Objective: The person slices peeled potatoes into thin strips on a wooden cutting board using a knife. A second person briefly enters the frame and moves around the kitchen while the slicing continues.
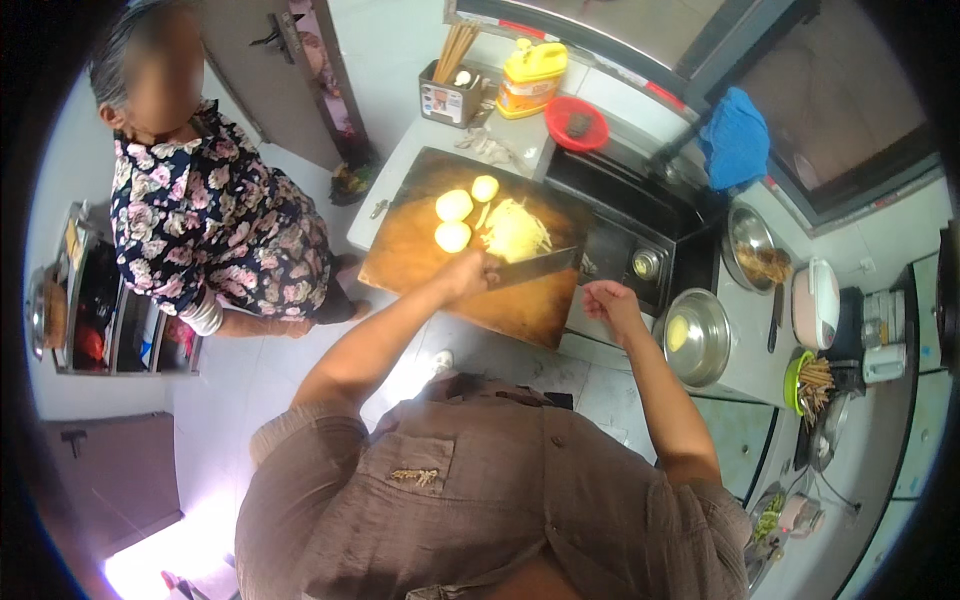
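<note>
My left hand (pixel 471 274) grips the handle of a kitchen cleaver (pixel 536 268). Its broad blade points right along the near side of a heap of cut potato (pixel 516 231), with loose shreds around it. Left of the heap, three peeled potatoes (pixel 454 205) sit on the worn wooden cutting board (pixel 517 307). Just off the board's right edge hovers my right hand (pixel 611 304), fingers curled; no object shows in it, but its palm side is partly hidden. A steel bowl (pixel 716 337) beside my right forearm contains a pale yellow piece (pixel 677 333).
A person in a floral top (pixel 225 217) stands at the left. Behind the board are a chopstick holder (pixel 450 94), a yellow jug (pixel 531 79) and a red basin (pixel 576 124). A gas stove (pixel 619 251) adjoins the board; another knife (pixel 775 319) lies farther right.
</note>
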A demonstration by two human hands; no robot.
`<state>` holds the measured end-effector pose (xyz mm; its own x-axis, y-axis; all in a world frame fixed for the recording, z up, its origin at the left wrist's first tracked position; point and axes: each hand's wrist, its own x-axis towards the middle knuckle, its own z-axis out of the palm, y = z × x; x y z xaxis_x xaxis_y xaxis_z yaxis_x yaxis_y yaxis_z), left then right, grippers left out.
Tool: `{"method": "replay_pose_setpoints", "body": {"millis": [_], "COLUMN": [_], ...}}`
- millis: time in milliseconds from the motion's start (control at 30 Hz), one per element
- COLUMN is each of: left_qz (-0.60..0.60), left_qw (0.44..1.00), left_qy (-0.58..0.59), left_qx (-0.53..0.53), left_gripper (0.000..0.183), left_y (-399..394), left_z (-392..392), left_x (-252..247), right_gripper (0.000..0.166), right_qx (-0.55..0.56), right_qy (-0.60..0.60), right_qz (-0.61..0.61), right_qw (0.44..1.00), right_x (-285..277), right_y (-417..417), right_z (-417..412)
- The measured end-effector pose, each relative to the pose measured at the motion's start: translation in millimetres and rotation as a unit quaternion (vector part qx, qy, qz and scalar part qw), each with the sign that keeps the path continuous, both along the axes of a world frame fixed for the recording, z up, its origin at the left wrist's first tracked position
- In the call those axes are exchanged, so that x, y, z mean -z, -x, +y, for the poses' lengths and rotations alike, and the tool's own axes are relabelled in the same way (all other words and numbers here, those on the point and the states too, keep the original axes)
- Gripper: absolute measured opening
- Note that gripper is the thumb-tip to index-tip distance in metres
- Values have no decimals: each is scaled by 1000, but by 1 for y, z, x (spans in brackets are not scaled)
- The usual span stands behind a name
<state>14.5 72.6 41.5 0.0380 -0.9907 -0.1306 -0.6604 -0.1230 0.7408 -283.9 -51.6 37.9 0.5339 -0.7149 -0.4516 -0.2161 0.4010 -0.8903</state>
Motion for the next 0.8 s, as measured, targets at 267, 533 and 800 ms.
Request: {"method": "replay_pose_setpoints", "body": {"millis": [267,533,800], "left_qz": [-10,-231,-323], "left_qw": [997,941,899], "left_qy": [70,224,266], "left_qx": [-7,108,130], "left_gripper": [13,10,26], "left_y": [-31,-27,-42], "left_z": [-16,20,19], "left_x": [15,-21,-29], "right_gripper": [15,11,11], "right_qx": [31,-158,-168], "right_qy": [66,391,535], "right_qz": [35,131,145], "right_qw": [997,897,815], "right_x": [-26,-78,-10], "right_y": [-37,-113,-142], "right_z": [15,29,-33]}}
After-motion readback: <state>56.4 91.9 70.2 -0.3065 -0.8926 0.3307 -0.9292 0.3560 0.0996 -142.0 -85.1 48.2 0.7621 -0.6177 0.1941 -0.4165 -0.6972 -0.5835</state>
